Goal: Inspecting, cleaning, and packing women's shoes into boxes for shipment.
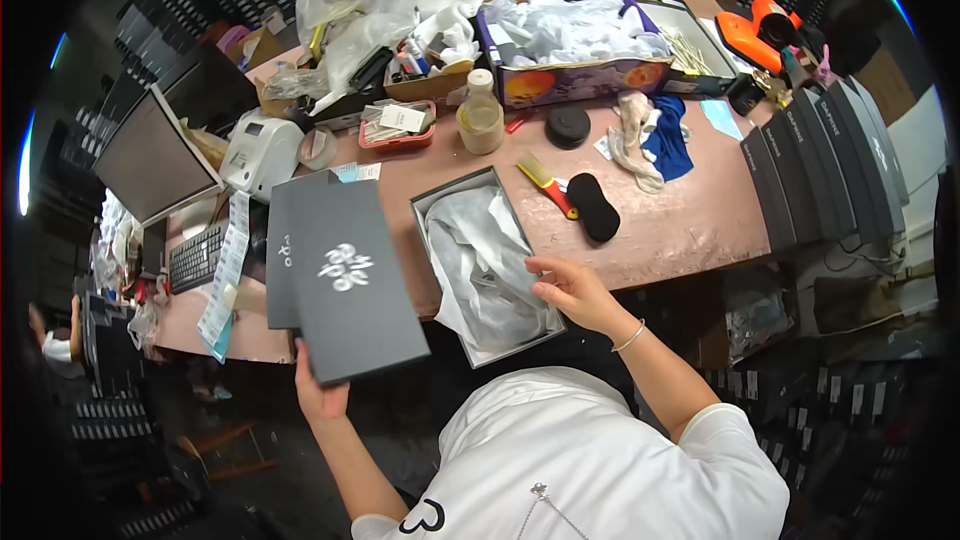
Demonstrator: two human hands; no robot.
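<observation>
Left hand grips black lid; right hand rests in open box

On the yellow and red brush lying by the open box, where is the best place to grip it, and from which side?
Probably the red handle of the brush, taken from above at the end nearer the person. It lies flat and free there, while the yellow bristle head points away. The black oval pad crowds its right, so approach from the open box side.

White short-sleeved top, thin wrist bangle

Matt black cardboard lid, crinkled white tissue paper in the grey box, worn pinkish tabletop, glossy orange plastic tool.
</observation>
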